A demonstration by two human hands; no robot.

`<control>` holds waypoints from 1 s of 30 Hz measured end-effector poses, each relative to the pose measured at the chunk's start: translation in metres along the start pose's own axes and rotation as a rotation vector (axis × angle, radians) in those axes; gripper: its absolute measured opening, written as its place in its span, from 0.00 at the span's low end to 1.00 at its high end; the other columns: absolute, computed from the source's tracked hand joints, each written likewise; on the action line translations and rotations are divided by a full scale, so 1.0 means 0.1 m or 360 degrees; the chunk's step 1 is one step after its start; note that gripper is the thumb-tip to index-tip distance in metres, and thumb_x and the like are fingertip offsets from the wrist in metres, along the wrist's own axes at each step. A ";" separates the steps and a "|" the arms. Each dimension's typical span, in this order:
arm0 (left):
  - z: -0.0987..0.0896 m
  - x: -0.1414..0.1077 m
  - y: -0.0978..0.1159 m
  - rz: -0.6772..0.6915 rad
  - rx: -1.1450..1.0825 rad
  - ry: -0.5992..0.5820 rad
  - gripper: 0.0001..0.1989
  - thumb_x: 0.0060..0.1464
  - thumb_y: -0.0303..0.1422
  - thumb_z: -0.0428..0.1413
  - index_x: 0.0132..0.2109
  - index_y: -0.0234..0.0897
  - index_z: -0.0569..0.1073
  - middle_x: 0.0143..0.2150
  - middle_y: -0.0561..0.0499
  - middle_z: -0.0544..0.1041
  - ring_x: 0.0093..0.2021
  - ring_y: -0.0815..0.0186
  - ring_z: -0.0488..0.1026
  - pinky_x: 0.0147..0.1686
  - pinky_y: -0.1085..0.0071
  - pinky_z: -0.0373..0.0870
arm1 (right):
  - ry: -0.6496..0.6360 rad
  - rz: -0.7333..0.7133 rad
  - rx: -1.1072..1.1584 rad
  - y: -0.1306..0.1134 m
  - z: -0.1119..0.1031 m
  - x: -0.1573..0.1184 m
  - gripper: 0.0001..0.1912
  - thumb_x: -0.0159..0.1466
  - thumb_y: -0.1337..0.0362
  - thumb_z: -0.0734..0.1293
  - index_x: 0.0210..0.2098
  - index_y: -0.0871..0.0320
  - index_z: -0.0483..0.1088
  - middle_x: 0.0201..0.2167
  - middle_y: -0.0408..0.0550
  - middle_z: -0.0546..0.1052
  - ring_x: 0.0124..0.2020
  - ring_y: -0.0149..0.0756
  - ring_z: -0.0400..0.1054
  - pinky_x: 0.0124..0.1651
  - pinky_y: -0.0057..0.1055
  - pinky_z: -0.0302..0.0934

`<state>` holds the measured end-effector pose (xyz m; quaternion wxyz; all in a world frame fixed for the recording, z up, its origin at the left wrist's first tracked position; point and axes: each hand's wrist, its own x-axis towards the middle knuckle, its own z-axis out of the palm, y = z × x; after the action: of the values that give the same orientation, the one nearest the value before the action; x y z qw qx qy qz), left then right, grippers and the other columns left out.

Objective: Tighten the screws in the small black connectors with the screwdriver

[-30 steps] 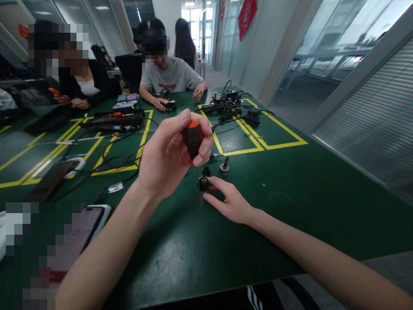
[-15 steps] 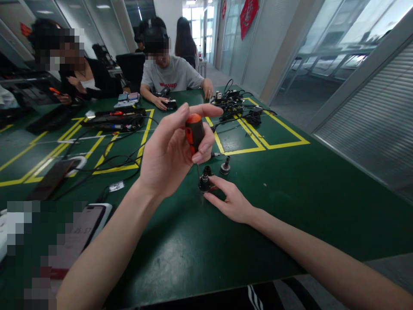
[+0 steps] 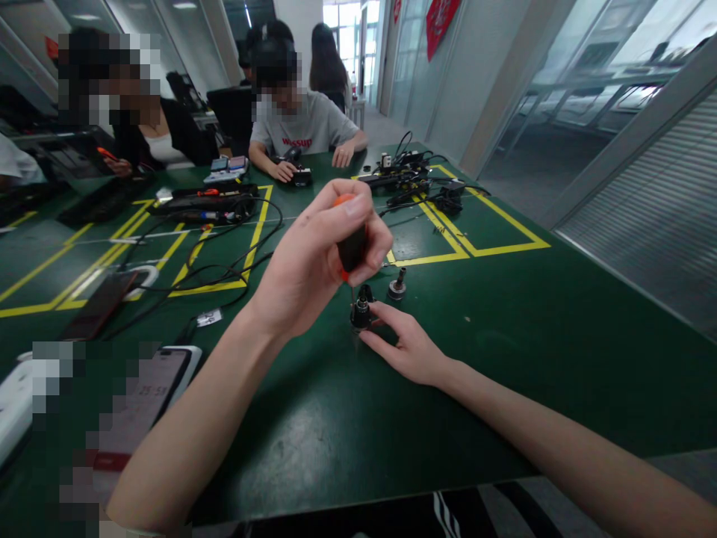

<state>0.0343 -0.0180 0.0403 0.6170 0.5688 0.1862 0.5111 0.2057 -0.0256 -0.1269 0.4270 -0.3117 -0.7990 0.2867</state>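
My left hand (image 3: 328,258) is wrapped round the orange and black handle of a screwdriver (image 3: 354,246), thumb on top. Its thin shaft points down to a small black cylindrical part (image 3: 361,316) with a metal stem on top; I cannot tell exactly where the tip touches. From the right, my right hand (image 3: 404,340) grips this part between thumb and fingers, steadying it upright on the green table (image 3: 314,448). Just beyond stands a second part, a round dark base with a short upright stem (image 3: 398,285).
Black cables and adapters (image 3: 414,183) lie heaped at the far right. A black tray of tools (image 3: 207,205), loose cables and a phone (image 3: 151,403) are on the left. Across the table sits a person in a grey shirt (image 3: 302,131); another person (image 3: 162,138) is at the far left.
My left index finger and thumb, stretched out before, have closed over the top of the screwdriver handle. My right hand keeps its grip on the black part. The view has shifted slightly.
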 end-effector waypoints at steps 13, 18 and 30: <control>-0.02 0.02 0.02 -0.0005 -0.0057 0.0036 0.21 0.69 0.46 0.54 0.32 0.36 0.70 0.24 0.54 0.69 0.23 0.72 0.68 0.25 0.74 0.65 | 0.0012 -0.0027 -0.0024 0.01 0.00 0.00 0.15 0.72 0.63 0.67 0.57 0.57 0.71 0.49 0.56 0.83 0.44 0.43 0.81 0.47 0.41 0.80; -0.03 0.01 0.02 -0.0017 -0.0078 0.0008 0.14 0.67 0.39 0.56 0.34 0.37 0.68 0.23 0.56 0.69 0.20 0.74 0.63 0.22 0.76 0.60 | 0.0004 -0.0020 -0.0029 0.01 -0.01 0.00 0.16 0.72 0.63 0.67 0.58 0.59 0.71 0.49 0.57 0.83 0.44 0.44 0.81 0.48 0.43 0.79; -0.02 0.03 0.02 -0.0030 -0.0037 0.0024 0.22 0.67 0.48 0.56 0.30 0.35 0.72 0.22 0.55 0.65 0.21 0.73 0.63 0.23 0.74 0.61 | 0.0006 -0.0013 -0.0044 0.03 -0.01 -0.01 0.17 0.72 0.62 0.68 0.59 0.57 0.72 0.51 0.56 0.83 0.46 0.44 0.81 0.49 0.42 0.79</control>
<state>0.0333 -0.0151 0.0423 0.6270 0.5559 0.1901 0.5116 0.2075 -0.0244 -0.1288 0.4254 -0.3149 -0.8033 0.2732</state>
